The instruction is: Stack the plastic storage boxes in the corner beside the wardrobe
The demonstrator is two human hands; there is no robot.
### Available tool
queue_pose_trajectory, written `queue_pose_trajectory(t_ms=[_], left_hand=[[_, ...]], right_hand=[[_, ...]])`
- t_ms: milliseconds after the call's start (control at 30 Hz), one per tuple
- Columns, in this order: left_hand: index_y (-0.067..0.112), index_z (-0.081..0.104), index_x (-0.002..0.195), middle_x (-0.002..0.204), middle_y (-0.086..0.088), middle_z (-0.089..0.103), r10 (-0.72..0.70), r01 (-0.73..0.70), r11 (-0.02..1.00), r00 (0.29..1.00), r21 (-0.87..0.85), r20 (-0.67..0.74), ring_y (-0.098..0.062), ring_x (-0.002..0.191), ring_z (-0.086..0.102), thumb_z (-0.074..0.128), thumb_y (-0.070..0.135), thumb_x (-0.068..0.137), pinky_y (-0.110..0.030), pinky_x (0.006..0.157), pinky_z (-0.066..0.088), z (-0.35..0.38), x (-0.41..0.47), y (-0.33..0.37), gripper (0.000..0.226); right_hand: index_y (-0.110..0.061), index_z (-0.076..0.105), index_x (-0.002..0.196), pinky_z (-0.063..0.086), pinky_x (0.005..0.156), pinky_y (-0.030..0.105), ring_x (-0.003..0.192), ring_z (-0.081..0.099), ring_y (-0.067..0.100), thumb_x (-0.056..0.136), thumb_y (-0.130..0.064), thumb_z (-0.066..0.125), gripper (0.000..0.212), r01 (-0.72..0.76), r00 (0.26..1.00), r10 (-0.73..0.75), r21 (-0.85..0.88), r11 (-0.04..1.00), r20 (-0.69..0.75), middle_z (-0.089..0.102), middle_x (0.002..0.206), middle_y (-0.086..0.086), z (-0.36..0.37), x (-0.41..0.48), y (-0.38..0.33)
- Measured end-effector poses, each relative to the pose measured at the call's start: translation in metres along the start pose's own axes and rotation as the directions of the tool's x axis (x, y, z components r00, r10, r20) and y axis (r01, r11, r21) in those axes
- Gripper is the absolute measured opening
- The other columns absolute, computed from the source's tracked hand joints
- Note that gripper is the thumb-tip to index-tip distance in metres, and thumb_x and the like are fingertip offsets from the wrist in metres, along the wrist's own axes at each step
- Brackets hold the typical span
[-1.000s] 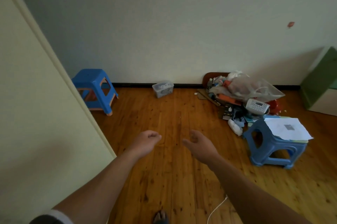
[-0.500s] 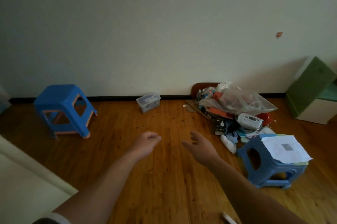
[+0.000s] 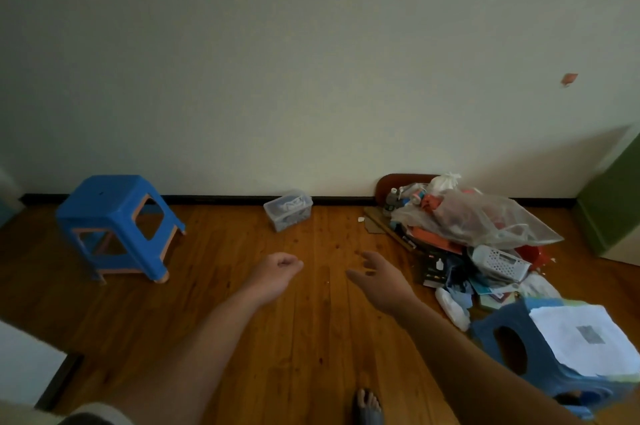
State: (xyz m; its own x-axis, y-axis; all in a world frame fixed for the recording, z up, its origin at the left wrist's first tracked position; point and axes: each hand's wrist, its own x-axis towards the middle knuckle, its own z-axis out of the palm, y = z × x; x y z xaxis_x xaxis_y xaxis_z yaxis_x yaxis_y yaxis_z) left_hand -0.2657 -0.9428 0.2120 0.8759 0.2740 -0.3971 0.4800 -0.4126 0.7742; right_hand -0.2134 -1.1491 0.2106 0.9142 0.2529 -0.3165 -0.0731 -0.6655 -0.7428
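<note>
A small clear plastic storage box (image 3: pixel 288 209) with a lid sits on the wooden floor against the far wall's skirting, white items inside it. My left hand (image 3: pixel 277 269) hovers over the floor in front of it, fingers curled into a loose fist around nothing. My right hand (image 3: pixel 375 277) is stretched forward beside it with relaxed, slightly spread fingers, empty. Both hands are well short of the box. A white perforated plastic basket (image 3: pixel 498 263) lies in the clutter pile at the right.
A blue stool (image 3: pixel 114 224) stands at the left by the wall. A heap of bags, packets and papers (image 3: pixel 467 227) spreads at the right. A second blue stool (image 3: pixel 540 352) carrying white paper stands near right. Green furniture (image 3: pixel 613 210) fills the far right. My foot (image 3: pixel 369 405) shows below.
The view has swung right and forward past the pale panel on the left, which is now almost out of sight. The box and stools appear closer. Both hands keep their pose.
</note>
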Motion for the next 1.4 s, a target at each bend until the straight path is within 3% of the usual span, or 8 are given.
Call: queue_pose_trajectory(t_ms=[100, 467, 733, 833, 967, 1067, 1167, 1400], left_hand=[[0.02, 0.058, 0.123, 0.117, 0.002, 0.06, -0.025, 0.025, 1.0, 0.999, 0.004, -0.046, -0.016, 0.108, 0.057, 0.053, 0.036, 0.095, -0.034, 0.092, 0.046, 0.0, 0.045, 0.018, 0.032], [0.022, 0.06, 0.117, 0.097, 0.005, 0.064, -0.087, 0.082, 0.995, 0.992, -0.061, -0.092, -0.014, 0.088, 0.064, 0.053, 0.033, 0.095, -0.021, 0.063, 0.044, 0.031, 0.211, 0.107, 0.025], [0.039, 0.058, 0.089, 0.092, 0.007, 0.065, -0.098, 0.093, 0.995, 0.986, -0.041, -0.137, -0.01, 0.083, 0.062, 0.054, 0.038, 0.094, -0.025, 0.062, 0.046, 0.028, 0.288, 0.147, 0.006], [0.037, 0.056, 0.095, 0.093, 0.011, 0.063, -0.121, 0.114, 0.992, 0.983, -0.058, -0.14, -0.009, 0.087, 0.062, 0.054, 0.041, 0.093, -0.026, 0.064, 0.045, 0.023, 0.315, 0.153, 0.004], [0.029, 0.059, 0.11, 0.103, 0.006, 0.064, -0.147, 0.135, 0.985, 0.981, -0.104, -0.124, -0.013, 0.096, 0.061, 0.057, 0.042, 0.091, -0.028, 0.071, 0.044, 0.012, 0.356, 0.157, 0.022], [0.025, 0.06, 0.119, 0.105, 0.006, 0.063, -0.151, 0.134, 0.983, 0.979, -0.123, -0.139, -0.011, 0.095, 0.061, 0.054, 0.038, 0.094, -0.024, 0.065, 0.041, -0.003, 0.397, 0.161, 0.029], [0.025, 0.061, 0.119, 0.097, 0.011, 0.059, -0.155, 0.133, 0.98, 0.976, -0.146, -0.155, -0.007, 0.088, 0.058, 0.053, 0.037, 0.095, -0.023, 0.063, 0.043, -0.023, 0.441, 0.164, 0.029], [0.024, 0.065, 0.108, 0.104, 0.001, 0.066, -0.193, 0.16, 0.969, 0.965, -0.188, -0.176, -0.016, 0.093, 0.062, 0.056, 0.034, 0.093, -0.027, 0.073, 0.046, -0.079, 0.542, 0.173, 0.02]], right_hand=[[-0.026, 0.035, 0.145, 0.049, 0.09, 0.032, 0.117, 0.053, 0.014, 0.09, -0.044, 0.06, 0.064, 0.03, 1.0, -0.03, -0.011, 0.999, -0.001, 0.047, 0.142, -0.001, -0.014, 0.053, -0.005], [-0.022, 0.033, 0.147, 0.047, 0.099, 0.04, 0.122, 0.051, 0.018, 0.091, -0.044, 0.058, 0.065, 0.087, 0.991, -0.082, -0.042, 0.995, 0.106, 0.046, 0.144, 0.003, -0.106, 0.236, -0.005], [-0.021, 0.032, 0.147, 0.047, 0.1, 0.041, 0.125, 0.049, 0.019, 0.092, -0.043, 0.058, 0.065, 0.094, 0.985, -0.089, -0.023, 0.995, 0.145, 0.046, 0.144, 0.003, -0.13, 0.329, -0.015], [-0.022, 0.032, 0.147, 0.046, 0.1, 0.038, 0.125, 0.049, 0.018, 0.091, -0.045, 0.058, 0.066, 0.096, 0.985, -0.089, -0.044, 0.994, 0.149, 0.046, 0.144, 0.002, -0.128, 0.361, -0.021], [-0.023, 0.031, 0.148, 0.048, 0.085, 0.025, 0.117, 0.052, 0.014, 0.091, -0.047, 0.058, 0.067, 0.1, 0.98, -0.089, -0.053, 0.994, 0.18, 0.045, 0.145, 0.001, -0.127, 0.409, -0.03], [-0.023, 0.031, 0.148, 0.045, 0.1, 0.036, 0.125, 0.048, 0.017, 0.091, -0.048, 0.057, 0.069, 0.096, 0.98, -0.078, -0.091, 0.991, 0.183, 0.045, 0.145, 0.001, -0.125, 0.457, -0.047], [-0.023, 0.031, 0.148, 0.043, 0.104, 0.042, 0.126, 0.048, 0.019, 0.09, -0.049, 0.057, 0.069, 0.098, 0.978, -0.073, -0.121, 0.988, 0.193, 0.046, 0.144, 0.001, -0.119, 0.504, -0.068], [-0.02, 0.033, 0.147, 0.045, 0.099, 0.035, 0.122, 0.051, 0.02, 0.089, -0.051, 0.057, 0.07, 0.095, 0.965, -0.061, -0.122, 0.988, 0.254, 0.048, 0.143, 0.003, -0.099, 0.614, -0.112]])
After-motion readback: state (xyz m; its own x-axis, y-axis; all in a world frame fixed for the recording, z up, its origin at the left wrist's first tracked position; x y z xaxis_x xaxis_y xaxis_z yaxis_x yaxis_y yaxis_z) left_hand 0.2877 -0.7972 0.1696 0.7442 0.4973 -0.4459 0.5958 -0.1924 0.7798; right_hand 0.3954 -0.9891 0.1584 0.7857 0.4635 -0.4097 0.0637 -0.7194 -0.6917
